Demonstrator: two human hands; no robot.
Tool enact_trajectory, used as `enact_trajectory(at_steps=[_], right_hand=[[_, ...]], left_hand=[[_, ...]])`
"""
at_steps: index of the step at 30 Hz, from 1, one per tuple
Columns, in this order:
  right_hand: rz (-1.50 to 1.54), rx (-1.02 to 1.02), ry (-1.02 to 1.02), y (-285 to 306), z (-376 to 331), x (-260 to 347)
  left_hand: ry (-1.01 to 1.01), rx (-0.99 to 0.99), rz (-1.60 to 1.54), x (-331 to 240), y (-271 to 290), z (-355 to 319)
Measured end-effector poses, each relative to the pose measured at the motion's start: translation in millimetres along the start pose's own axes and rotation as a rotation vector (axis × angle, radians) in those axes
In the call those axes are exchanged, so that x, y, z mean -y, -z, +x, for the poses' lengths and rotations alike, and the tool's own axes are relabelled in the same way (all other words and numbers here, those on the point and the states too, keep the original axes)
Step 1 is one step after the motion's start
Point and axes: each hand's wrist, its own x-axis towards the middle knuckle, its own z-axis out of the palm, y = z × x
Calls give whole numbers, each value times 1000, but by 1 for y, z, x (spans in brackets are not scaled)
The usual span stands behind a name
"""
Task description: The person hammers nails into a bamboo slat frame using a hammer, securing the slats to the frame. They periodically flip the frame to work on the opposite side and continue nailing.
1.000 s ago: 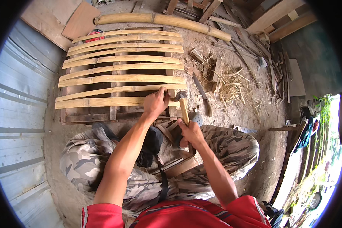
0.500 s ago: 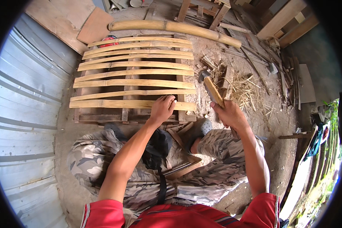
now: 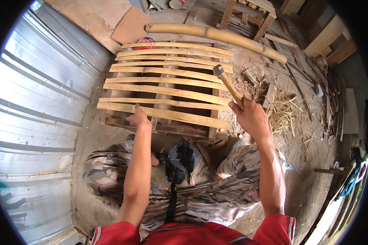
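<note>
My right hand (image 3: 252,121) grips a hammer (image 3: 232,89) by its wooden handle. The hammer's head is raised over the right side of a slatted wooden frame (image 3: 180,130). My left hand (image 3: 140,119) is at the nearest bamboo slat (image 3: 184,116), left of its middle. One digit lies on top of the slat while the other fingers curl at its near edge, partly hidden. Several more split bamboo slats lie across the frame in rows, slightly bowed and unevenly spaced.
A thick bamboo pole (image 3: 216,34) lies beyond the frame. Bamboo shavings (image 3: 285,111) and scrap wood litter the floor on the right. Corrugated metal sheeting (image 3: 37,106) rises at the left. Between my legs is a black bag (image 3: 182,161). A small wooden stool (image 3: 249,16) stands far back.
My left hand has slid leftward along the nearest slat, from its right part to left of its middle. My right hand still holds the hammer up. The view has shifted.
</note>
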Motion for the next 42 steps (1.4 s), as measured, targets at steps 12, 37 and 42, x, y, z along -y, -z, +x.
enact_trajectory(at_steps=[12,37,42], right_hand=[[-28,-11,61,-5,15,-5],[-35,-73,-154,14,30,-40],[-38,-88,-150,13,30,-46]], left_hand=[[474,326,-409,13,3,147],[292,619,-671,-40,-11,67],[271,638,-651,-70,-18,30]])
